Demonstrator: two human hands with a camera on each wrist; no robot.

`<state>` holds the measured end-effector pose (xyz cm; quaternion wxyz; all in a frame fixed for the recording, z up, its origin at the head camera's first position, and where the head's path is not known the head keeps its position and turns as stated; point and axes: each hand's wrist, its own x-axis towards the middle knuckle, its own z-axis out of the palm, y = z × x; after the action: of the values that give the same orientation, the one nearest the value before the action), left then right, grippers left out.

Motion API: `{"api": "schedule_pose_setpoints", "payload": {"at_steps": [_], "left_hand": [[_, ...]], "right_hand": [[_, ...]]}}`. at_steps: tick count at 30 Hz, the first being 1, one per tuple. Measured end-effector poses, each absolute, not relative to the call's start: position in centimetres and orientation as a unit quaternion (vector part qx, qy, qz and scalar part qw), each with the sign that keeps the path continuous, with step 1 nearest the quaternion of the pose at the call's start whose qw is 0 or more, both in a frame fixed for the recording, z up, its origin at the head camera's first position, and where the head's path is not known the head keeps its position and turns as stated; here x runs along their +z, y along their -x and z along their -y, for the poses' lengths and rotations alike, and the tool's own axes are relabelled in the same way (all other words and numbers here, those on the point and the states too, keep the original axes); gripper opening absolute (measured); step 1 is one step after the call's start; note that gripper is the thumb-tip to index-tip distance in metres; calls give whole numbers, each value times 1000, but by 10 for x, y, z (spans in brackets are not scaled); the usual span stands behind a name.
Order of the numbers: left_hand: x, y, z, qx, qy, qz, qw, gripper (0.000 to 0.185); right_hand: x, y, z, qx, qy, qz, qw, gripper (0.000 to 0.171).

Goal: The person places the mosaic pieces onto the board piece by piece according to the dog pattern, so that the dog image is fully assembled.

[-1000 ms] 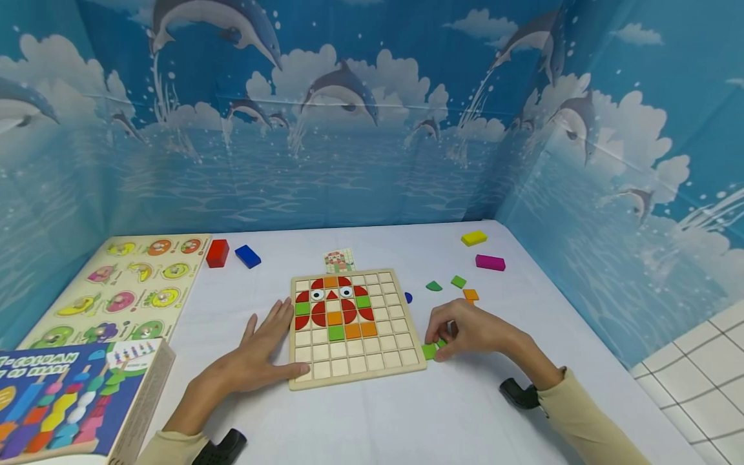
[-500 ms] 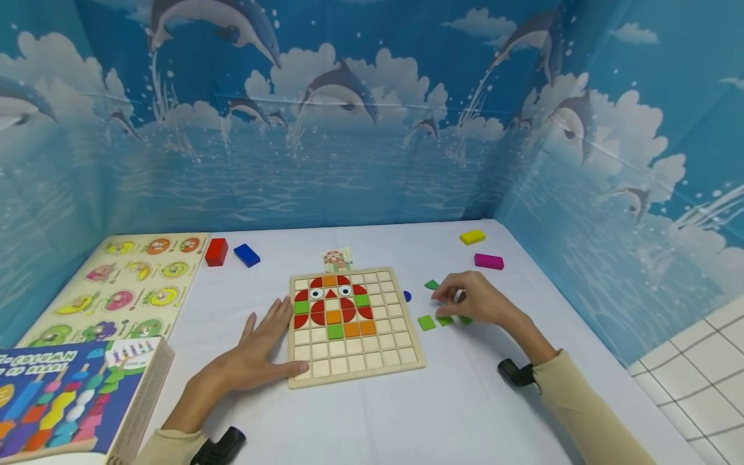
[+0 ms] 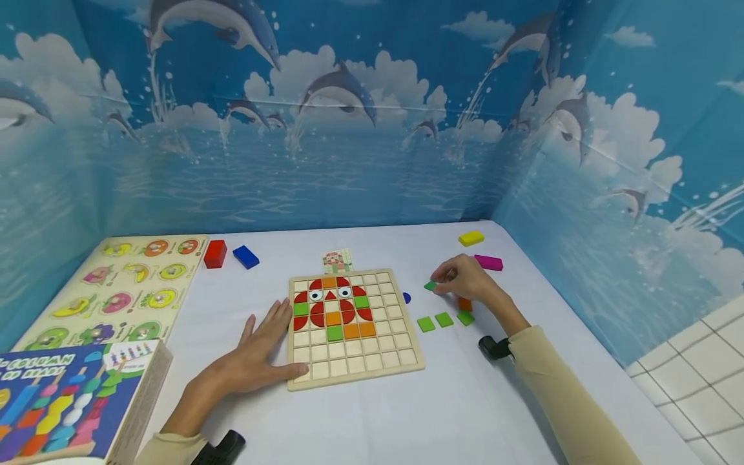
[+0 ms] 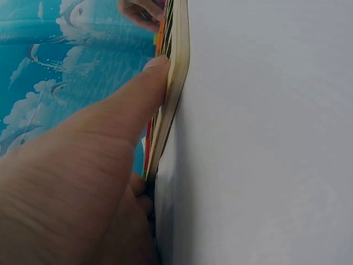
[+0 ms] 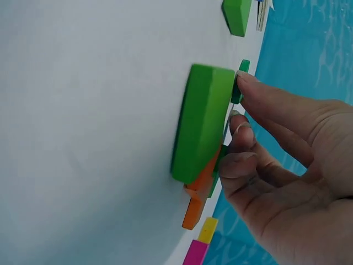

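Note:
My left hand (image 3: 256,361) lies at the left edge of the wooden grid board (image 3: 360,374), thumb (image 4: 149,83) on its near-left corner, fingers spread. Red, orange and green tiles with two eye tiles form a face pattern on the board. Right of the board, my right hand (image 3: 467,279) pinches the rounded dark green tile (image 3: 430,285) between thumb and fingertips, low at the table; the tile shows by the thumb in the right wrist view. Three light green tiles (image 3: 444,320) lie in a row nearer me. An orange tile (image 3: 464,304) lies partly under the hand.
A blue half-round tile (image 3: 407,298) sits beside the board, and a pattern card (image 3: 337,260) behind it. Yellow (image 3: 471,238) and magenta (image 3: 489,262) blocks stand back right; red (image 3: 215,254) and blue (image 3: 247,257) blocks back left. A fruit board (image 3: 128,284) and a box (image 3: 75,400) fill the left.
My right hand has moved away from me, from the light green tiles to the dark green one. The light green tiles now sit in a row. My left hand keeps its place.

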<state>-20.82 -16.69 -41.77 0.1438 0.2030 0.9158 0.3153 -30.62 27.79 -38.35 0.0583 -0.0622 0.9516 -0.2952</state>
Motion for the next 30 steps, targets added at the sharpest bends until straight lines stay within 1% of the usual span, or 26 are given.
{"api": "schedule_pose_setpoints", "payload": {"at_steps": [8, 12, 15, 19, 24, 30], "left_hand": [[-419, 208, 165, 317, -200, -916, 141, 124], [-421, 209, 165, 319, -204, -915, 136, 125], [-420, 209, 165, 319, -203, -916, 134, 125], [-421, 209, 166, 305, -199, -921, 136, 126], [-420, 209, 166, 310, -199, -920, 135, 125], [-421, 209, 165, 315, -202, -918, 135, 124]], "right_hand": [[-383, 309, -279, -292, 46, -952, 77, 21], [-383, 309, -281, -301, 52, -949, 73, 18], [-381, 307, -279, -316, 89, -943, 63, 14], [-376, 301, -269, -345, 175, -920, 60, 10], [-368, 291, -238, -393, 255, -878, 102, 14], [-368, 278, -205, -426, 271, -851, 145, 9]]}}
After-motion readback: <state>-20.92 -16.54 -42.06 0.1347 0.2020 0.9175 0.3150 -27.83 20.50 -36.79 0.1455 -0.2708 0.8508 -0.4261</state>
